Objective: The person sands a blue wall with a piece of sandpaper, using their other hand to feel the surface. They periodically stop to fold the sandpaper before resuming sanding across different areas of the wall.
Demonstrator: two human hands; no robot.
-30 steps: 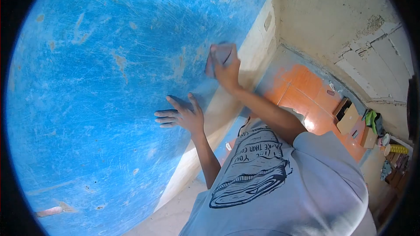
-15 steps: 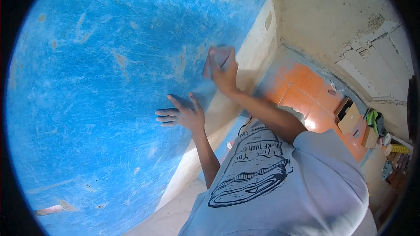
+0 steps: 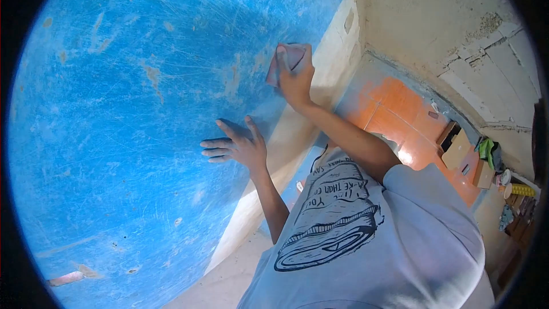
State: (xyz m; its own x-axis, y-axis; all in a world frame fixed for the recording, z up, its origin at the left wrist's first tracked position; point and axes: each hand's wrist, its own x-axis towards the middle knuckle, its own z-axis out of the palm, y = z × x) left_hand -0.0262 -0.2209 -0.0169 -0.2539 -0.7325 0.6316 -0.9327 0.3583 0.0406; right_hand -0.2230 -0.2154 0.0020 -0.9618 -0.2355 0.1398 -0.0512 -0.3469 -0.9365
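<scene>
1. Blue wall (image 3: 131,137): scuffed, patchy, fills left side of frame.
2. Left hand (image 3: 243,147): center of frame, on blue wall, fingers spread apart, holding nothing.
3. Folded sheet (image 3: 295,55): upper center, against blue wall near pale strip (image 3: 337,40); dull pinkish gray, creased.
4. Right hand (image 3: 297,84): above and right of left hand, fingers clamped on folded sheet.
5. Orange floor (image 3: 394,106): right of frame, open box (image 3: 456,147) on it, green cloth (image 3: 488,150) just beside box.

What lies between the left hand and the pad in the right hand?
Only scuffed blue wall lies between the left hand and the pad in the right hand; the head view shows this.
</scene>
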